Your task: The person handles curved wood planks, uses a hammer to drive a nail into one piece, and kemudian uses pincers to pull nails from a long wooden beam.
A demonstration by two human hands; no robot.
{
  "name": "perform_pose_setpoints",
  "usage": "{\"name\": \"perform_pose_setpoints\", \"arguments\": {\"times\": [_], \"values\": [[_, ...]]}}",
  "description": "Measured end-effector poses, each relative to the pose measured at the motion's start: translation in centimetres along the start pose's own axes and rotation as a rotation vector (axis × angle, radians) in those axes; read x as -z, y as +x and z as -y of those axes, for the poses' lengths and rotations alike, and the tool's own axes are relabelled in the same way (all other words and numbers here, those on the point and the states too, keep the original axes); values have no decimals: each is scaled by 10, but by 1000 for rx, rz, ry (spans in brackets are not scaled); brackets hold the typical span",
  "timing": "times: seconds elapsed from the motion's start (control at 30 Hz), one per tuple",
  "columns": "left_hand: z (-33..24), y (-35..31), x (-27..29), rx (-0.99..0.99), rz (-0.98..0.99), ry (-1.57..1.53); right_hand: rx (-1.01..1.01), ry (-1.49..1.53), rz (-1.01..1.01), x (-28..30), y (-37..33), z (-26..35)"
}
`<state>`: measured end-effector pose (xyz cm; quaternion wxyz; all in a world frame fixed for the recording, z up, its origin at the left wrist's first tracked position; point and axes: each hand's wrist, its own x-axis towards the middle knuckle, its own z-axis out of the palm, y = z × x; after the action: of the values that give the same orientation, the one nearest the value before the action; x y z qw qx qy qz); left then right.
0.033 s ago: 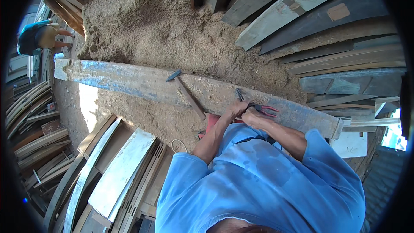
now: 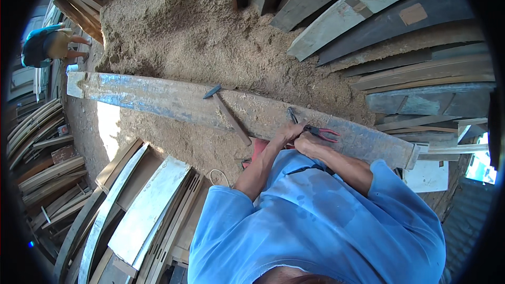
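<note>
My left hand (image 2: 289, 132) and my right hand (image 2: 305, 142) are together in front of my waist, at the near edge of a long worn plank (image 2: 173, 102). Both look closed, fingers drawn in. Whatever they hold is hidden or too small to make out. Just beyond the right hand are pliers with red handles (image 2: 327, 133), their jaws toward my fingers. A small dark tool (image 2: 292, 115) shows past the left hand; its kind is unclear. Farther left on the plank lies a hammer (image 2: 229, 115), its wooden handle reaching over the near edge.
Sawdust (image 2: 210, 37) is heaped beyond the plank. Boards (image 2: 389, 26) stand stacked at the far right; more timber (image 2: 150, 210) leans at the near left. Something red (image 2: 258, 149) sits beside my left forearm. Another person (image 2: 52, 44) bends over at the far left.
</note>
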<state>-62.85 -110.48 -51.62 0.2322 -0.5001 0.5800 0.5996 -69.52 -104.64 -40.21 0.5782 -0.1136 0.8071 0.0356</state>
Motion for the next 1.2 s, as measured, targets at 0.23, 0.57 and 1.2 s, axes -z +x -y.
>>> {"name": "perform_pose_setpoints", "arguments": {"times": [0.23,0.57,1.2], "values": [[-35,-31,22,-84,134,474,125,51,-49,-12,-6,-11],[-29,-41,-18,-21,-296,374,449,216,-132,-55,53,-80],[-26,-43,-17,43,-108,-252,159,60,281,43,22,-56]]}}
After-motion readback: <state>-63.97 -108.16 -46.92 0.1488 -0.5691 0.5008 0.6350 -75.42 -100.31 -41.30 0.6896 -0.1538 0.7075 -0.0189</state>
